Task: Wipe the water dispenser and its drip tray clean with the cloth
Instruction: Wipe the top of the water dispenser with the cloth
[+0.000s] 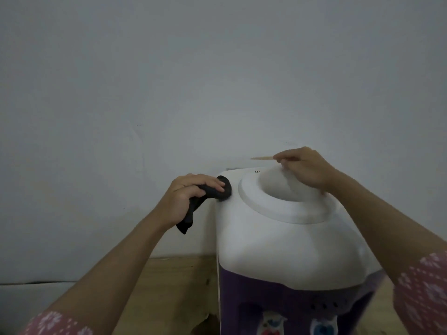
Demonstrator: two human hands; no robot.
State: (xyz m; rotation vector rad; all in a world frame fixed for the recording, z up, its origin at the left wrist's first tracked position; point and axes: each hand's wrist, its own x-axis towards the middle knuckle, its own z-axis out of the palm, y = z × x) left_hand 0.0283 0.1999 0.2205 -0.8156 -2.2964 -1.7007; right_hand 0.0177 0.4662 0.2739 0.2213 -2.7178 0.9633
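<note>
The water dispenser (285, 240) has a white top with a round bottle well and a purple front, and fills the lower right. My left hand (186, 197) grips a dark cloth (217, 191) and presses its bunched end on the top's back left corner; the cloth's tail hangs below the hand. My right hand (304, 166) rests on the far rim of the well and pinches a thin wooden stick (262, 158) that points left. The drip tray is out of view.
A plain pale wall (169, 81) rises right behind the dispenser. The dispenser stands on a wooden surface (179, 281) that runs left of it. Two taps (300, 326) show at the bottom edge of the purple front.
</note>
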